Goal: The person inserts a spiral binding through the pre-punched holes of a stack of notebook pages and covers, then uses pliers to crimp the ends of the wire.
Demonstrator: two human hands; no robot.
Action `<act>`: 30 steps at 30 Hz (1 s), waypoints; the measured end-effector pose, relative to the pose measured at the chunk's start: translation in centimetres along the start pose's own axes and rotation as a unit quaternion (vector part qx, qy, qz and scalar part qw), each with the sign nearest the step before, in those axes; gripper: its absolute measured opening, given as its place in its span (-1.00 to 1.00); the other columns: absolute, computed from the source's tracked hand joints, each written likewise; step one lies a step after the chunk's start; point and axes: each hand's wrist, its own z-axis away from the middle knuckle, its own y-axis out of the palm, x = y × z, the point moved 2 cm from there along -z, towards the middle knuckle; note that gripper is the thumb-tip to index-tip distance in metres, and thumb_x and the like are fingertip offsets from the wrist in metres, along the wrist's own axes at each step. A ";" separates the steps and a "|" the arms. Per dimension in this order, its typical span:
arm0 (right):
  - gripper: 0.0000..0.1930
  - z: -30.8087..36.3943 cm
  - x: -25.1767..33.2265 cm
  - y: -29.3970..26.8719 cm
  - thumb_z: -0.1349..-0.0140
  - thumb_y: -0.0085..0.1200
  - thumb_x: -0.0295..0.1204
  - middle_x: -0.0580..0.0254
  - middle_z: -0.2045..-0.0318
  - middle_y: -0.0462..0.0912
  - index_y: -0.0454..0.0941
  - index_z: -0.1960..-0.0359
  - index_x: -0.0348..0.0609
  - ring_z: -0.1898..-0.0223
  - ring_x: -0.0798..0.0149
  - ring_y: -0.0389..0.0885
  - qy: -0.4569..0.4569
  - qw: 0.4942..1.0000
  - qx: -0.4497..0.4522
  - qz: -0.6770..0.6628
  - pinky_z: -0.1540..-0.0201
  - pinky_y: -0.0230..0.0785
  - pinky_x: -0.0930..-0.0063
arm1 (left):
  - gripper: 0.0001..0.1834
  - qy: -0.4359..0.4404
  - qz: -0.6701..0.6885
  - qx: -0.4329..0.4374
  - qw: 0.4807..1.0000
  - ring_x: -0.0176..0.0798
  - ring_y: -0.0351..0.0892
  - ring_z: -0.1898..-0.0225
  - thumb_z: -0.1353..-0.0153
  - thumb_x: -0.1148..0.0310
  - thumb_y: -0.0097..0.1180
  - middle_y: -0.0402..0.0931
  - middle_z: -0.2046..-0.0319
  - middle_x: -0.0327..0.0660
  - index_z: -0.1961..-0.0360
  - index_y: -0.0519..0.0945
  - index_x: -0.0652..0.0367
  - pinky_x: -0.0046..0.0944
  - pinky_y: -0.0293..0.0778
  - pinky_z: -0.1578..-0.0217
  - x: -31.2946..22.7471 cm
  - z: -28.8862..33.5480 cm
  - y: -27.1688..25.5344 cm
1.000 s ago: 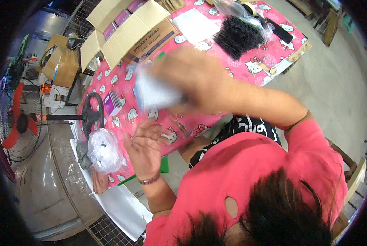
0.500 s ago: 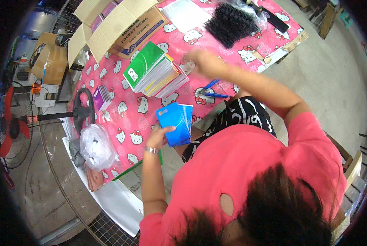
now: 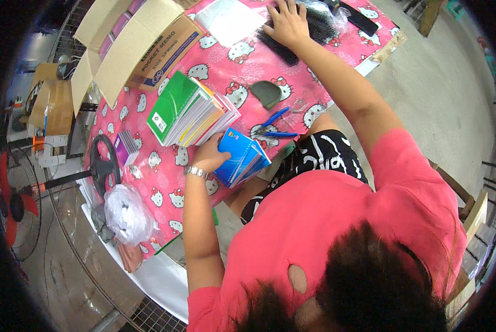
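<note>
My left hand [image 3: 210, 156] is closed around a few small blue notebooks [image 3: 238, 159], fanned slightly, at the table's near edge. Rows of small holes run along their edges. My right hand [image 3: 288, 23] reaches across the table, fingers spread over a bundle of black spiral binding coils [image 3: 280, 50]; it touches them without a visible grip. Between the two hands stands a thick leaning stack of notebooks [image 3: 176, 108], green cover in front. Blue-handled pliers [image 3: 275, 123] lie open beside the blue notebooks. A dark, half-round piece [image 3: 266, 94] rests beyond them.
An open cardboard carton [image 3: 168, 52] holding purple packs stands at the far left. Nearby are a small purple notebook stack [image 3: 126, 146], a clear plastic bag [image 3: 127, 213] and a fan [image 3: 18, 205]. A white sheet [image 3: 228, 22] and a black phone-like object [image 3: 358, 19] lie at the back.
My right hand has moved away from me onto the black coils, and the half-round piece now shows. My left hand has brought the blue notebooks up closer to the stack.
</note>
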 end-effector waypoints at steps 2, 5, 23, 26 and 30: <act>-0.16 -1.3 -1.3 -0.2 0.02 0.20 0.16 0.02 -0.29 0.25 0.22 -0.33 0.28 -0.32 -0.09 0.19 0.059 0.992 0.100 0.042 -0.28 -0.07 -0.30 | -0.22 -0.013 -0.047 -0.024 0.999 0.11 0.42 -0.15 0.07 0.29 0.24 0.39 -0.17 0.08 -0.25 0.31 0.16 -0.09 0.39 -0.10 -2.4 1.0 -0.1; -0.12 -0.5 -1.8 0.8 0.06 0.22 0.20 0.04 -0.28 0.27 0.18 -0.34 0.36 -0.28 -0.06 0.25 0.021 0.979 0.191 0.066 -0.23 0.06 -0.25 | -0.29 -0.028 -0.158 -0.113 0.981 0.15 0.36 -0.18 0.03 0.33 0.23 0.31 -0.21 0.02 -0.21 0.32 0.20 0.02 0.37 -0.11 -4.9 3.4 1.0; -0.71 3.3 -7.3 -0.5 -0.12 0.17 -0.27 0.09 0.11 0.56 0.56 0.13 -0.07 -0.01 0.05 0.53 -0.025 0.996 0.065 -0.052 0.03 0.42 0.11 | -0.60 0.122 -0.182 -0.370 0.903 0.00 0.49 0.09 -0.07 0.40 0.19 0.48 0.04 -0.10 0.02 0.52 0.20 -0.10 0.45 0.06 -5.4 7.9 9.4; -0.75 1.3 -7.8 -0.6 -0.07 0.19 -0.35 0.02 0.20 0.61 0.56 0.21 -0.13 0.10 -0.03 0.58 -0.046 0.970 0.189 -0.143 0.04 0.44 0.15 | -0.62 0.145 -0.163 -0.372 0.902 0.01 0.49 0.10 -0.07 0.42 0.19 0.51 0.08 -0.10 0.03 0.55 0.19 -0.08 0.45 0.06 -4.7 8.0 8.5; -0.70 0.9 -8.0 -1.8 -0.01 0.14 -0.45 0.00 0.20 0.63 0.56 0.15 -0.10 0.10 -0.05 0.59 -0.090 0.967 0.175 -0.162 0.06 0.45 0.09 | -0.61 0.180 -0.166 -0.311 0.918 0.03 0.50 0.12 -0.08 0.43 0.16 0.51 0.11 -0.05 0.03 0.52 0.25 -0.06 0.47 0.08 -4.5 8.5 7.6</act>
